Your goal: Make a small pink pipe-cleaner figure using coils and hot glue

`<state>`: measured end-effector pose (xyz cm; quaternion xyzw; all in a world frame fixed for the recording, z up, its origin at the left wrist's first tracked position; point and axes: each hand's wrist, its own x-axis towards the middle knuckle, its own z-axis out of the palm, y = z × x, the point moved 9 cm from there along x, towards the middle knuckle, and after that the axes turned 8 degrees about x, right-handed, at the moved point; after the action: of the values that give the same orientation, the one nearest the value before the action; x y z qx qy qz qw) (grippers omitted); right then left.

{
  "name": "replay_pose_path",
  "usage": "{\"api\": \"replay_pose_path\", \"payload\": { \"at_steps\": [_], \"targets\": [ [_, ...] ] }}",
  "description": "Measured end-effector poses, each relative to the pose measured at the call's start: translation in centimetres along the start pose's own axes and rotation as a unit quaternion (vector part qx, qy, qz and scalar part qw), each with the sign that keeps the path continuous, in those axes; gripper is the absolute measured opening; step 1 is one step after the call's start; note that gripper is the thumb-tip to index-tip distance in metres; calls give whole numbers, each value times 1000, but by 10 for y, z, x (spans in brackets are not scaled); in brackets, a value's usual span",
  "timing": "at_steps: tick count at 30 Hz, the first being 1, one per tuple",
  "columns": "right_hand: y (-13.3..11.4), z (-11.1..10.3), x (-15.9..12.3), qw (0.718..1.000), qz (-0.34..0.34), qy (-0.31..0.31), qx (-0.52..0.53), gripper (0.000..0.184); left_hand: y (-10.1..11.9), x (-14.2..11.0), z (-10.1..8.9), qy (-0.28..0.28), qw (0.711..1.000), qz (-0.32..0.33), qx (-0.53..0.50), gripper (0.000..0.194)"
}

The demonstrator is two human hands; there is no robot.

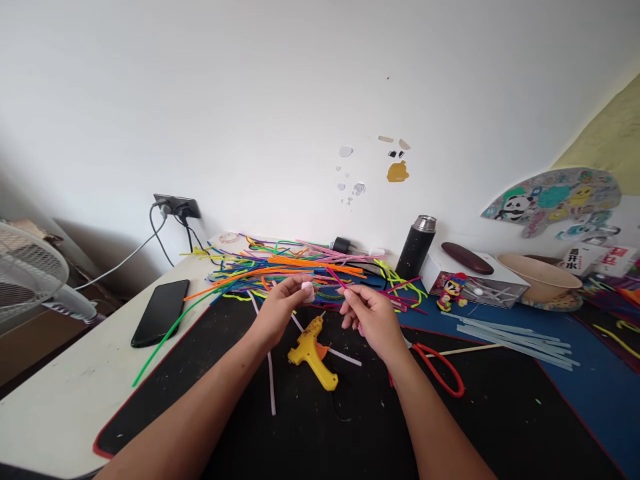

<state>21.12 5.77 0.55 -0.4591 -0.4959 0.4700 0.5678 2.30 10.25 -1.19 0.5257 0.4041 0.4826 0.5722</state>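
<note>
My left hand (284, 303) is closed on a small pale pink piece (308, 292), pinched between thumb and fingers; its exact kind is too small to make out. My right hand (369, 317) pinches a magenta pipe cleaner (331, 274) whose tip points up and left. A short gap separates the two hands. Below them a yellow glue gun (313, 360) lies on the black mat, its nozzle pointing up towards the hands. Pale lilac pipe cleaners (271, 383) lie around it. Red-handled scissors (443, 373) rest beside my right forearm, their blades partly hidden.
A heap of colourful pipe cleaners (280, 263) spreads along the wall. At left are a phone (161, 313) and a fan (30, 267). To the right stand a black flask (416, 248), a small figurine (453, 293), a white box (493, 290) and several glue sticks (520, 343).
</note>
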Motion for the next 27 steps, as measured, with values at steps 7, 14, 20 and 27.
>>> {"api": "replay_pose_path", "payload": {
  "at_steps": [7, 14, 20, 27],
  "targets": [
    [-7, -14, 0, 978, 23, 46, 200, 41, -2, 1, 7, -36, 992, 47, 110, 38],
    [-8, -17, 1, 962, 40, 46, 266, 35, 5, 0, 4, -12, 946, 108, 305, 24],
    [-12, -13, 1, 969, 26, 38, 242, 31, 0, 1, 7, -11, 929, 123, 349, 18],
    [-13, -10, 1, 966, 25, 35, 254, 31, -4, 1, 8, -23, 919, 119, 374, 13]
  ]
}}
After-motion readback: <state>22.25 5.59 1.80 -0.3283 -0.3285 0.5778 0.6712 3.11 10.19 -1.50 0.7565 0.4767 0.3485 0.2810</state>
